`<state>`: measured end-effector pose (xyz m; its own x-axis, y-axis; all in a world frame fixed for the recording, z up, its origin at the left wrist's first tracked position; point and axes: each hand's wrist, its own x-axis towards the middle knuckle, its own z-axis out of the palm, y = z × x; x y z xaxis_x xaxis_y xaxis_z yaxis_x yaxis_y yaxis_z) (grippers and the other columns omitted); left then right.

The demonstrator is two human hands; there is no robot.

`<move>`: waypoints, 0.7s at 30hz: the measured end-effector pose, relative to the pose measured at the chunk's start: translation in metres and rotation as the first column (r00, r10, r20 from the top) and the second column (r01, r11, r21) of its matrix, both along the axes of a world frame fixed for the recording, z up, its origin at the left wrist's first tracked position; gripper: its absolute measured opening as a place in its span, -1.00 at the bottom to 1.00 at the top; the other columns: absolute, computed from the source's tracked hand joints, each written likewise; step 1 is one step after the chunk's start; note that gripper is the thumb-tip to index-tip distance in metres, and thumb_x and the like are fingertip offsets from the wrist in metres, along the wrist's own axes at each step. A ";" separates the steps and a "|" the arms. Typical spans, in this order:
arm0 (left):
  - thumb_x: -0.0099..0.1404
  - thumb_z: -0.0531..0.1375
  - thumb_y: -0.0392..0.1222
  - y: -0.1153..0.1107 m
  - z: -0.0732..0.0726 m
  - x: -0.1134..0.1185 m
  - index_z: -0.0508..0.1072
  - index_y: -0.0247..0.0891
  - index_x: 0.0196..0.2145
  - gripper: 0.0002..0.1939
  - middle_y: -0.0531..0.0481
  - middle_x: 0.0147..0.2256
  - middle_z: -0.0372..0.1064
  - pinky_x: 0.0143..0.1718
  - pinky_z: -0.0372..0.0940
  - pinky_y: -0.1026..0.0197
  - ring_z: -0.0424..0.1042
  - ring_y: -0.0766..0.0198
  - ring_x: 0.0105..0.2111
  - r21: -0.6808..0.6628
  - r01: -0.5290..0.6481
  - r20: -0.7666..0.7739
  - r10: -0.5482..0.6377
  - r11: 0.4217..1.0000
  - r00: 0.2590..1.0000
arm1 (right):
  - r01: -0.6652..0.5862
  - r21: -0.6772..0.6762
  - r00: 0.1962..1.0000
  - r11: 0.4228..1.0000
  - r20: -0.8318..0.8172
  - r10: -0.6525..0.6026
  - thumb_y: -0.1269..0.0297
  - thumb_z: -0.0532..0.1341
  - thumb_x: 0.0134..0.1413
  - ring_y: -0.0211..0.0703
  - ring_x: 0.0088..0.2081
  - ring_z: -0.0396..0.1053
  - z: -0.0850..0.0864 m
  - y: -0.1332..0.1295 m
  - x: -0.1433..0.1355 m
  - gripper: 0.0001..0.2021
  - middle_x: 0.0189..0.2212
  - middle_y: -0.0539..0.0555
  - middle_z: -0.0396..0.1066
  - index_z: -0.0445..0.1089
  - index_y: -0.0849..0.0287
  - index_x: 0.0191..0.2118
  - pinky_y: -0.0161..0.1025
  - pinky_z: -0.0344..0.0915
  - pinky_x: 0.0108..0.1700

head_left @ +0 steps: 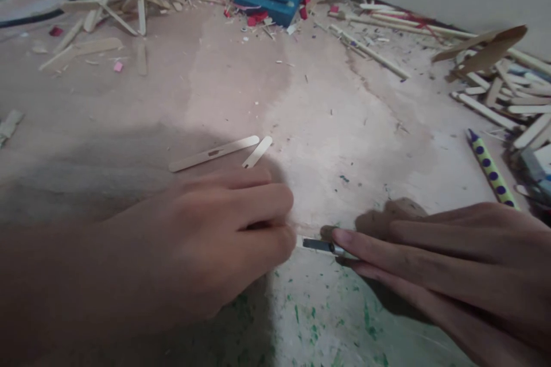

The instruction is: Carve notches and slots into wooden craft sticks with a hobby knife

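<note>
My left hand [232, 235] is closed with its fingertips pressed down on the table, pinching a pale craft stick [299, 241]. Only a short end of that stick shows; the rest is hidden under the fingers. To the right, my right hand [430, 264] grips a small craft knife [321, 245] between thumb and fingers. Its short grey blade points left and lies along the stick's visible end; most of the handle is hidden. Just beyond my left hand lie a longer craft stick [232, 149] with a dark notch in its middle and a short cut piece [258, 152].
A heap of crossed craft sticks [140, 6] stands at the back left. A blue stand [275, 3] is at the back, with red scraps around it. Sticks [486, 106] pile up on the right, near a yellow-green crayon with purple dots [491, 169]. Green specks mark the tabletop [318, 309].
</note>
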<state>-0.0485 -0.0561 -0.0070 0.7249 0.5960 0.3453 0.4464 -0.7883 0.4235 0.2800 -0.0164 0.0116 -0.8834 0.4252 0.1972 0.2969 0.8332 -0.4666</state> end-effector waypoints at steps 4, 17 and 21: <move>0.79 0.03 -0.39 0.001 0.001 -0.001 0.57 -0.24 -0.18 -0.60 0.04 -0.21 0.34 -0.02 0.30 0.07 0.31 0.22 -0.17 -0.008 -0.020 0.017 0.020 1.000 1.000 | -0.002 -0.071 0.999 0.998 -0.048 -0.001 0.35 0.15 0.69 -0.17 -0.34 0.58 -0.002 -0.002 0.002 -0.64 -0.16 0.01 0.70 0.53 0.07 0.39 -0.12 0.45 -0.37; 0.79 0.03 -0.36 -0.001 0.000 0.001 0.56 -0.24 -0.22 -0.58 0.02 -0.24 0.35 -0.05 0.34 0.06 0.32 0.20 -0.19 -0.011 -0.003 0.034 0.004 1.000 0.999 | -0.016 -0.029 1.000 0.999 -0.017 0.015 0.42 0.09 0.71 -0.18 -0.29 0.59 0.004 0.002 -0.001 -0.67 -0.17 0.02 0.68 0.50 0.12 0.33 -0.13 0.44 -0.31; 0.80 -0.01 -0.37 0.000 0.001 0.001 0.54 -0.23 -0.24 -0.55 0.04 -0.25 0.33 -0.10 0.36 0.08 0.33 0.22 -0.22 -0.004 -0.018 0.034 0.018 1.000 0.999 | -0.022 -0.027 1.000 0.999 0.004 0.022 0.41 0.06 0.73 -0.19 -0.28 0.59 0.005 0.001 0.003 -0.67 -0.18 0.02 0.67 0.50 0.11 0.31 -0.14 0.44 -0.30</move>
<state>-0.0473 -0.0564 -0.0059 0.7018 0.6102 0.3676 0.4458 -0.7787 0.4415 0.2833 -0.0151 0.0163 -0.8935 0.4104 0.1824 0.2803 0.8270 -0.4874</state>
